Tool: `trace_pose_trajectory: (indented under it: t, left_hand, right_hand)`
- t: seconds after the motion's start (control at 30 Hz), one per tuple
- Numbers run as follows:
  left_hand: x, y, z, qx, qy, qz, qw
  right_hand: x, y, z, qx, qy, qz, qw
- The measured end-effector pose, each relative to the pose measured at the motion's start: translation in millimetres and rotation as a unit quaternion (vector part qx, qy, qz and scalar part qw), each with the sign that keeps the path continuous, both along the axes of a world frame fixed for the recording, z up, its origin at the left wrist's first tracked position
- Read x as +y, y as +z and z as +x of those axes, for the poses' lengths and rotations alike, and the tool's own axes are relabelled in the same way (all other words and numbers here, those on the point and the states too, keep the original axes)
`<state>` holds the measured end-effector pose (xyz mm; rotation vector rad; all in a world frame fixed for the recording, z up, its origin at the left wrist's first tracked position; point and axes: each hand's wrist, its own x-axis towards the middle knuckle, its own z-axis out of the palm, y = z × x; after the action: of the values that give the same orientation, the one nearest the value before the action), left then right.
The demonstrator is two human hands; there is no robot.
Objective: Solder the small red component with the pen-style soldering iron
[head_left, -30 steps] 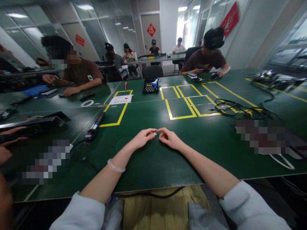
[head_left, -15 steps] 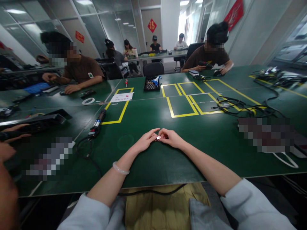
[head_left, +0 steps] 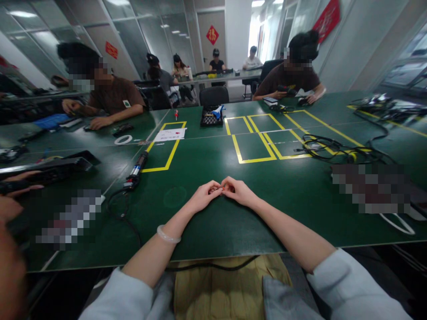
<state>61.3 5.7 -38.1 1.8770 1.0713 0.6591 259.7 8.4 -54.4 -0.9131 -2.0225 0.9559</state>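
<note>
My left hand (head_left: pixel 203 197) and my right hand (head_left: pixel 238 192) rest together on the green table (head_left: pixel 213 222), fingertips meeting. Both hands pinch a tiny metallic part (head_left: pixel 220 190) between them; it is mostly hidden by the fingers and too small to name. A pale bangle (head_left: pixel 167 235) circles my left wrist.
A soldering iron (head_left: pixel 136 170) with a black cable lies to the left. Yellow tape boxes (head_left: pixel 256 140), a white paper (head_left: pixel 170 134), a black parts tray (head_left: pixel 209 118) and a cable tangle (head_left: pixel 330 149) lie farther off. Other people sit at the left, far side and back.
My fingers have closed more tightly round the small part, which showed more clearly half a second ago. The camera view has shifted slightly.
</note>
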Motion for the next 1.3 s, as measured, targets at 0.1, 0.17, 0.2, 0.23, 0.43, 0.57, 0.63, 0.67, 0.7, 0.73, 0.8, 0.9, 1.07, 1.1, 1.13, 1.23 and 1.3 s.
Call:
trace_pose_trajectory:
  t: [0.1, 0.17, 0.2, 0.23, 0.43, 0.57, 0.63, 0.67, 0.7, 0.73, 0.8, 0.9, 1.07, 1.1, 1.13, 1.23, 1.3]
  left_hand:
    - [0.2, 1.4, -0.3, -0.004, 0.002, 0.007, 1.000]
    - [-0.1, 2.0, -0.7, -0.008, 0.002, 0.010, 1.000]
    - [-0.4, 2.0, -0.9, -0.011, -0.001, 0.010, 1.000]
    - [-0.6, 1.9, -1.2, -0.013, -0.003, 0.010, 1.000]
    - [-0.2, -0.7, -2.6, -0.012, -0.001, 0.022, 1.000]
    - [0.2, -0.5, -1.7, -0.017, 0.014, 0.018, 1.000]
    - [0.0, 0.1, -1.1, -0.025, 0.022, 0.011, 0.999]
    - [-0.1, 0.3, -0.9, -0.029, 0.023, 0.008, 0.999]
    - [-0.3, 0.4, -0.8, -0.031, 0.023, 0.007, 0.999]
    - [-0.3, 0.4, -0.7, -0.033, 0.021, 0.007, 0.999]
    - [-0.3, -0.2, -0.9, -0.036, 0.014, 0.008, 0.999]
    - [0.4, -1.8, -1.3, -0.044, 0.008, 0.007, 0.999]
    - [0.5, -3.0, -1.2, -0.062, 0.014, -0.001, 0.998]
    - [0.3, -2.8, -0.9, -0.062, 0.016, -0.002, 0.998]
    - [0.1, -2.5, -0.6, -0.062, 0.019, -0.005, 0.998]
    - [0.3, -0.6, -0.2, -0.053, 0.020, -0.016, 0.998]
    - [2.1, 1.9, -2.3, -0.048, 0.015, -0.024, 0.998]
  right_hand:
    - [0.1, -0.8, -0.2, 0.012, 0.000, -0.020, 1.000]
    - [0.1, -0.7, 0.1, 0.022, -0.003, -0.035, 0.999]
    - [0.0, -0.5, 0.4, 0.024, -0.005, -0.039, 0.999]
    - [0.0, -0.3, 0.6, 0.025, -0.007, -0.040, 0.999]
    - [0.6, -0.7, 1.6, 0.023, 0.002, -0.022, 0.999]
    - [2.9, -3.2, 1.7, 0.012, 0.000, -0.011, 1.000]
    - [4.1, -4.4, 1.5, 0.010, -0.004, -0.004, 1.000]
    - [4.5, -4.8, 1.4, 0.011, -0.007, 0.000, 1.000]
    - [4.8, -5.0, 1.3, 0.013, -0.010, 0.003, 1.000]
    - [4.9, -4.9, 1.2, 0.015, -0.013, 0.005, 1.000]
    - [4.8, -4.5, 0.8, 0.017, -0.017, 0.004, 1.000]
    - [4.3, -4.2, 0.2, 0.019, -0.017, 0.002, 1.000]
    - [4.4, -5.0, -0.2, 0.005, -0.024, 0.026, 0.999]
    - [4.5, -4.8, 0.0, 0.002, -0.025, 0.029, 0.999]
    - [4.5, -4.3, 0.2, 0.000, -0.026, 0.030, 0.999]
    - [4.0, -1.6, 1.1, -0.008, -0.030, 0.024, 0.999]
    - [3.4, 0.4, 1.8, -0.010, -0.031, 0.014, 0.999]
